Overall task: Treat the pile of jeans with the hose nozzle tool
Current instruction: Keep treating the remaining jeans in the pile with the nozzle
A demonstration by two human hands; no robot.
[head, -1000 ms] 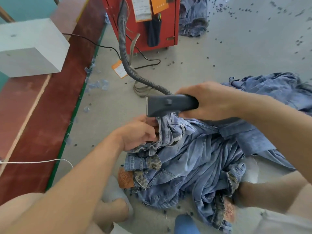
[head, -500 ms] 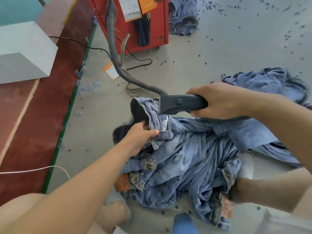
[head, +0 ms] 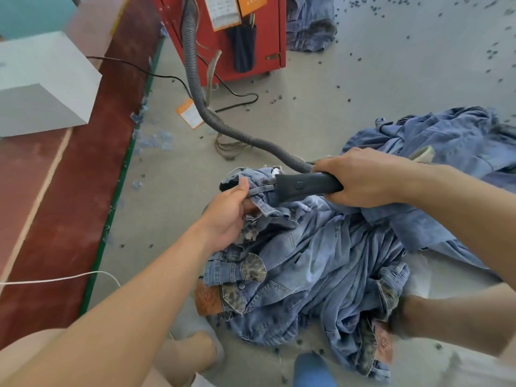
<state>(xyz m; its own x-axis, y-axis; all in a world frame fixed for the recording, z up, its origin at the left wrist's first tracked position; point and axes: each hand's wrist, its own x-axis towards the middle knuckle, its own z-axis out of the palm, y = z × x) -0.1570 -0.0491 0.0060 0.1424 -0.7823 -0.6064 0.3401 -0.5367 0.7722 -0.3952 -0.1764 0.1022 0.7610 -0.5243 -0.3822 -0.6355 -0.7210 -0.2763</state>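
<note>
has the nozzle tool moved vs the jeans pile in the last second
Yes. The dark grey plastic hose nozzle tool has pushed into the lifted denim fold, which now covers its front end; a second ago it sat clear above the blue jeans pile.

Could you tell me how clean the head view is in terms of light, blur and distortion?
Head view: even, soft daylight, no glare; wide-angle bending of the red floor strip; right hand on the nozzle tool is sharp, left hand too; frame corners look soft.
</note>
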